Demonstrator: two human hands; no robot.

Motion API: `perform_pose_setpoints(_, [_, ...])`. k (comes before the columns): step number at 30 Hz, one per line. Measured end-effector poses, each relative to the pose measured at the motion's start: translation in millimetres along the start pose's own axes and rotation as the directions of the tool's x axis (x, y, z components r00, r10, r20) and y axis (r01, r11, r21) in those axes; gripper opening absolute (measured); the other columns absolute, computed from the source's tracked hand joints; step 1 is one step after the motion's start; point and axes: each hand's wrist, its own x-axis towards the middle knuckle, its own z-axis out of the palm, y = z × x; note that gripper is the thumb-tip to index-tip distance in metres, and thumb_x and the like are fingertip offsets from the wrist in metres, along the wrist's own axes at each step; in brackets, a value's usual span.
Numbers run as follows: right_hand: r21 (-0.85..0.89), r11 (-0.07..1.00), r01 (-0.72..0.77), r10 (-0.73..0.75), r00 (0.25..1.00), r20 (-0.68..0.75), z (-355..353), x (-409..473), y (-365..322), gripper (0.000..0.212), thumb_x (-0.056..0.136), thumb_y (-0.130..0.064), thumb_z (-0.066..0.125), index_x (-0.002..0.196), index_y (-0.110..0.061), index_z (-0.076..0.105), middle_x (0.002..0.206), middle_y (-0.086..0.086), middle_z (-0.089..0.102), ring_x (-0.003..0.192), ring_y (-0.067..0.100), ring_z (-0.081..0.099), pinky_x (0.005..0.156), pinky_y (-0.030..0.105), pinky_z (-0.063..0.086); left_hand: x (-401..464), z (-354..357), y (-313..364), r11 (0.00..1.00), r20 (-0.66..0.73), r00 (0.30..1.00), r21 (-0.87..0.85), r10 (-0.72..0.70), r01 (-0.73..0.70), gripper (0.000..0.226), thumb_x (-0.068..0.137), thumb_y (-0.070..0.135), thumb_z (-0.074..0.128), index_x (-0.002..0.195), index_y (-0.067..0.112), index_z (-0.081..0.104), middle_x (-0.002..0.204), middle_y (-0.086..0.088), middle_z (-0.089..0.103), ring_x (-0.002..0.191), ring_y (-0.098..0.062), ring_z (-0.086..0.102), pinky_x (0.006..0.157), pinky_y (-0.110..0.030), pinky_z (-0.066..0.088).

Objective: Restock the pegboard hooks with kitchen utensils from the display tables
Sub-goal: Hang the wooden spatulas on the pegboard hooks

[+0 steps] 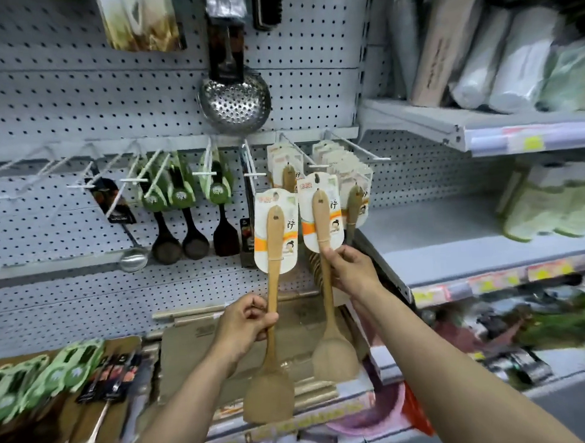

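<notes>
Left hand (243, 320) grips one wooden spatula (268, 341) mid-handle; right hand (351, 269) pinches a second spatula (326, 287), its card up near the pegboard (75, 107) hook (355, 147).

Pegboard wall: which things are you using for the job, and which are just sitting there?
For the job:
left hand with carded wooden spatula
right hand with second wooden spatula
white pegboard hooks

Just there:
perforated steel skimmer
dark ladles on green cards
</notes>
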Motion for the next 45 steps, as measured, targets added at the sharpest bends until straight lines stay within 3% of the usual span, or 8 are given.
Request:
perform_pose_setpoints(10, [0.013, 0.998, 0.063, -0.064, 0.989, 0.130, -10, 25, 20, 0.052, 0.069, -0.064, 0.073, 0.078, -0.014, 0.065, 0.084, 0.017, 0.066, 0.078, 0.025, 0.060, 0.088, 0.060, 0.053, 19, 17, -6, 1.000, -0.053, 0.998, 0.005, -0.018, 0.018, 0.017, 0.082, 0.002, 0.073, 0.078, 0.014, 0.061, 0.074, -0.001, 0.067, 0.074, -0.015, 0.067, 0.067, -0.029, 0.055])
perform_pose_setpoints(14, [0.019, 0.993, 0.118, -0.119, 0.981, 0.150, -9, 36, 16, 0.050, 0.074, -0.060, 0.072, 0.085, -0.011, 0.067, 0.084, 0.014, 0.063, 0.077, 0.025, 0.055, 0.071, 0.045, 0.049, 29, 16, -15, 1.000, -0.052, 0.998, -0.008, -0.027, 0.027, 0.016, 0.081, 0.003, 0.074, 0.079, 0.013, 0.061, 0.081, -0.006, 0.070, 0.078, -0.018, 0.070, 0.070, -0.029, 0.056])
perform_pose_setpoints(18, [0.018, 0.988, 0.152, -0.153, 0.974, 0.167, -6, 42, 23, 0.049, 0.077, -0.061, 0.071, 0.087, -0.013, 0.068, 0.088, 0.025, 0.064, 0.077, 0.025, 0.056, 0.072, 0.044, 0.047, 35, 19, -23, 0.999, -0.068, 0.997, -0.037, -0.041, 0.038, 0.017, 0.081, 0.002, 0.073, 0.080, 0.010, 0.059, 0.083, -0.009, 0.067, 0.077, -0.017, 0.068, 0.067, -0.027, 0.056])
perform_pose_setpoints(23, [0.067, 0.990, 0.125, -0.134, 0.977, 0.164, -1, 53, 28, 0.024, 0.089, -0.041, 0.071, 0.077, -0.020, 0.070, 0.077, 0.006, 0.060, 0.074, 0.021, 0.051, 0.070, 0.037, 0.042, 45, 22, -22, 0.998, -0.087, 0.995, -0.056, -0.045, 0.041, 0.016, 0.082, 0.000, 0.072, 0.080, 0.008, 0.059, 0.079, -0.006, 0.066, 0.076, -0.015, 0.066, 0.068, -0.028, 0.056])
perform_pose_setpoints(29, [0.036, 0.995, 0.091, -0.094, 0.991, 0.098, 25, 95, 13, 0.028, 0.091, -0.040, 0.069, 0.084, -0.013, 0.068, 0.079, 0.001, 0.068, 0.074, 0.012, 0.056, 0.069, 0.026, 0.047, 61, 25, -21, 0.999, -0.093, 0.995, -0.036, -0.044, 0.041, 0.017, 0.083, 0.003, 0.073, 0.078, 0.012, 0.059, 0.080, -0.007, 0.068, 0.078, -0.019, 0.067, 0.073, -0.036, 0.060])
perform_pose_setpoints(34, [-0.018, 0.999, 0.034, -0.033, 0.997, 0.065, 46, 128, 11, 0.026, 0.090, -0.045, 0.069, 0.084, -0.019, 0.070, 0.090, 0.005, 0.075, 0.082, 0.020, 0.065, 0.081, 0.041, 0.055, 73, 23, -20, 0.998, -0.105, 0.993, -0.046, -0.046, 0.041, 0.018, 0.083, 0.003, 0.073, 0.076, 0.013, 0.060, 0.079, -0.008, 0.067, 0.076, -0.022, 0.068, 0.066, -0.033, 0.057])
perform_pose_setpoints(41, [0.022, 1.000, -0.018, 0.017, 0.998, 0.067, 50, 143, 5, 0.019, 0.092, -0.038, 0.068, 0.091, -0.020, 0.070, 0.093, -0.001, 0.073, 0.086, 0.016, 0.068, 0.078, 0.032, 0.057, 76, 22, -11, 1.000, -0.125, 0.992, -0.015, -0.021, 0.019, 0.016, 0.083, 0.005, 0.073, 0.079, 0.013, 0.060, 0.086, -0.013, 0.070, 0.086, -0.029, 0.071, 0.073, -0.035, 0.060])
perform_pose_setpoints(45, [0.006, 0.999, -0.050, 0.050, 0.998, 0.044, 49, 137, 2, 0.025, 0.090, -0.039, 0.070, 0.102, -0.018, 0.069, 0.101, -0.001, 0.071, 0.101, 0.020, 0.065, 0.098, 0.041, 0.053, 71, 25, -8, 0.999, -0.124, 0.992, -0.035, -0.016, 0.012, 0.017, 0.083, 0.003, 0.072, 0.080, 0.012, 0.059, 0.083, -0.010, 0.069, 0.080, -0.023, 0.070, 0.070, -0.031, 0.058])
